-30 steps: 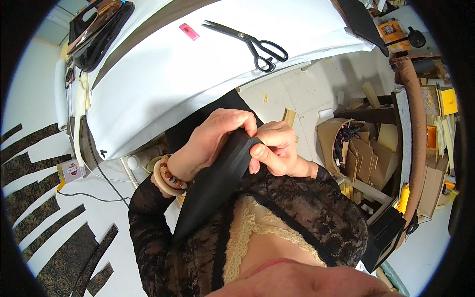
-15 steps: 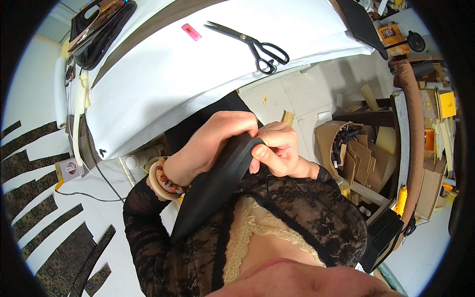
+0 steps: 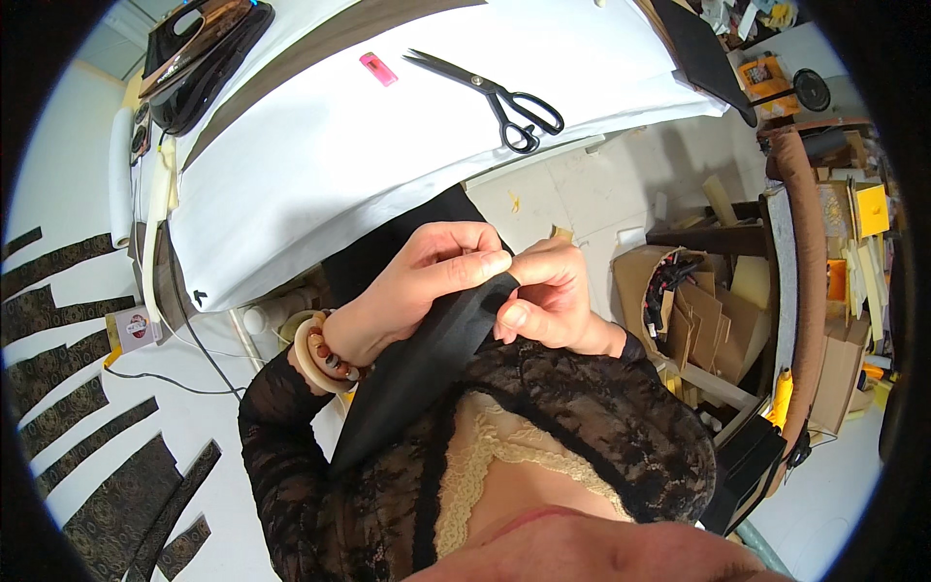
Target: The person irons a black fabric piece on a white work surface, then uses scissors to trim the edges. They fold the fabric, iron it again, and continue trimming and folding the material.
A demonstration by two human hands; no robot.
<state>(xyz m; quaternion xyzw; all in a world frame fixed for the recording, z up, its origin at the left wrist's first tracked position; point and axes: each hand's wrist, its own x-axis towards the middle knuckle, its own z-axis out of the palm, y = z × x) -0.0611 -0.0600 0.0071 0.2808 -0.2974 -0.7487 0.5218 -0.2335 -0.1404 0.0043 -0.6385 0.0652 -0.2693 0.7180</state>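
A folded piece of black fabric (image 3: 412, 364) slants across my chest, its upper corner pinched between my two hands. My left hand (image 3: 436, 272), with a pale bangle and a beaded bracelet at the wrist, is closed on the fabric's top edge, thumb pressed along it. Close against it, my right hand (image 3: 549, 291) has its fingers curled round the same corner, with the thumb lower down. Anything small between the fingertips is hidden. Beyond my hands, black-handled scissors (image 3: 485, 92) and a pink lighter-like object (image 3: 378, 69) lie on the white-covered table (image 3: 291, 145).
An iron (image 3: 199, 58) stands at the table's far left. Patterned dark fabric pieces (image 3: 121, 504) lie on a white surface to the left, near a black cable (image 3: 199, 335). On the right are a cardboard box (image 3: 640, 301) of scraps and a brown padded edge (image 3: 803, 242).
My left thumb has come over onto the fabric's top edge near the right fingers. The right thumb has dropped away from the corner. The view has shifted slightly.
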